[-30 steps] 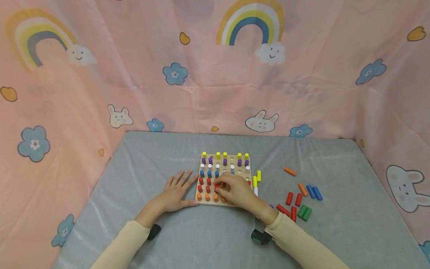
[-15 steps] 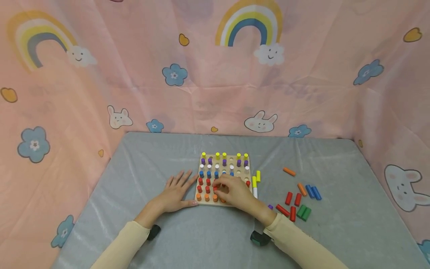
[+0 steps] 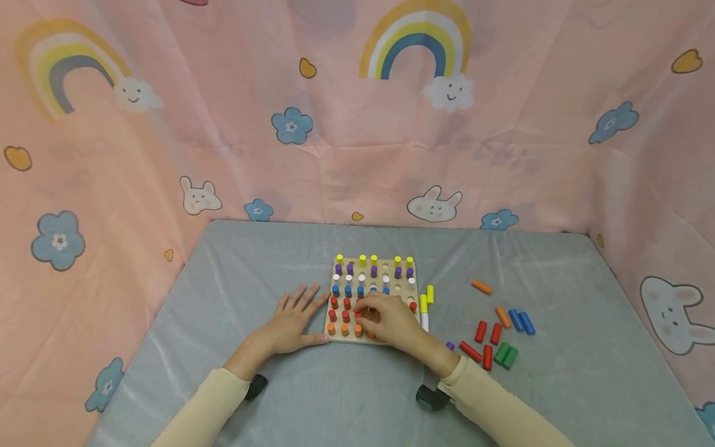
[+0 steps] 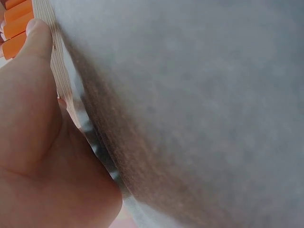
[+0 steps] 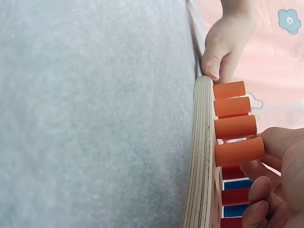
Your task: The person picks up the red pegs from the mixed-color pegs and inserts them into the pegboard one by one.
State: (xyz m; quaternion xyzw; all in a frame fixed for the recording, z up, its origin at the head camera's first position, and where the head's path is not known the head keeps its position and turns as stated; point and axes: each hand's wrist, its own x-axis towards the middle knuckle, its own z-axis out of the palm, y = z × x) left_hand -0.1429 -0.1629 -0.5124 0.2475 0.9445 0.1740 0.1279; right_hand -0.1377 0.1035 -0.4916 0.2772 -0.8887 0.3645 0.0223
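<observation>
A wooden pegboard [image 3: 404, 288] lies on the table with rows of coloured pegs standing in it. My left hand [image 3: 290, 323] lies spread on the table at the board's left side, its thumb touching the corner, as the right wrist view also shows. Over the front part of the board, my right hand [image 3: 386, 318] pinches a red peg [image 3: 358, 315] between thumb and forefinger in the third column. Orange pegs [image 5: 235, 127] form the front row, seen close in the right wrist view. The hand hides several pegs behind it.
Yellow pegs [image 3: 430, 294] and a white peg [image 3: 425, 322] lie along the board's right side. Farther right are loose red pegs [image 3: 471, 351], green pegs [image 3: 509, 357], blue pegs [image 3: 527, 323] and orange pegs [image 3: 481, 287]. A purple peg [image 3: 450, 346] shows beside the right wrist.
The right hand has shifted very slightly left at the same red peg. The left hand stays in place, and the loose pegs have not moved.
</observation>
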